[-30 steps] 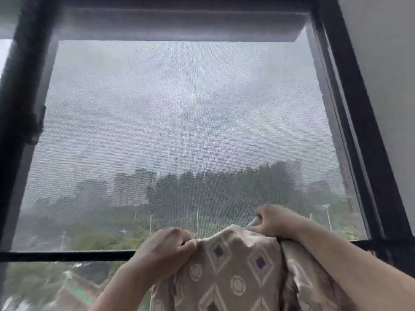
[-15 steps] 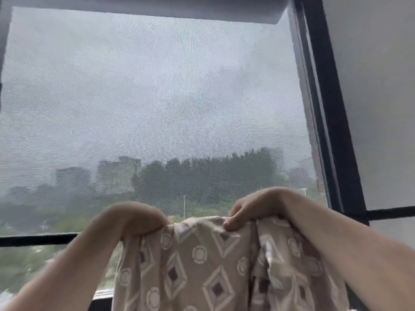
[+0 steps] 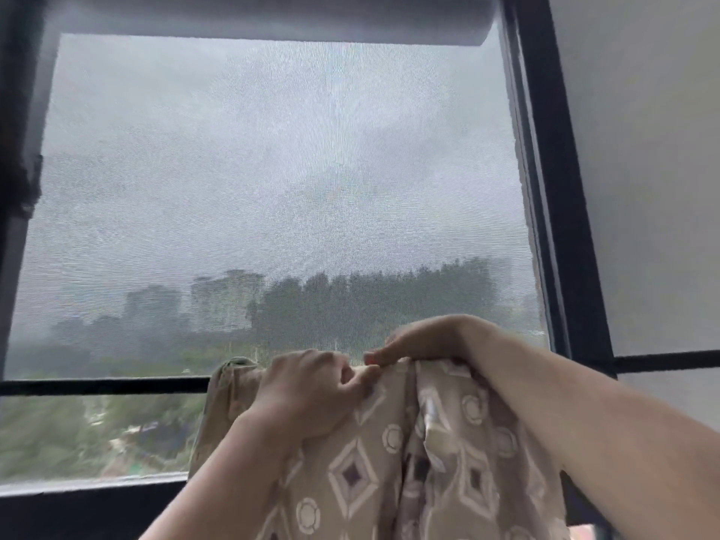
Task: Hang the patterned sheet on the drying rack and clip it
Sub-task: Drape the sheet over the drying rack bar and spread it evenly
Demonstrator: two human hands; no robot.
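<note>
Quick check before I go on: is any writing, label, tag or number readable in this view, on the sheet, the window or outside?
None can be read.
patterned sheet: only printed diamonds and circles; no letters or tag show.
window frame: plain dark, no marking.
buildings behind the mesh screen: too blurred to show any sign.
The left hand and right hand cover part of the sheet's top edge.

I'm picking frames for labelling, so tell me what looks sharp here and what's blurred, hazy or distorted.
Head view: the patterned sheet and the left hand and right hand gripping it are reasonably sharp. Head view: the mesh screen hazes the buildings and trees outside; the greenery at lower left is smeared. Head view: light is flat, no hard shadows; the window frame leans from wide-angle distortion.
</note>
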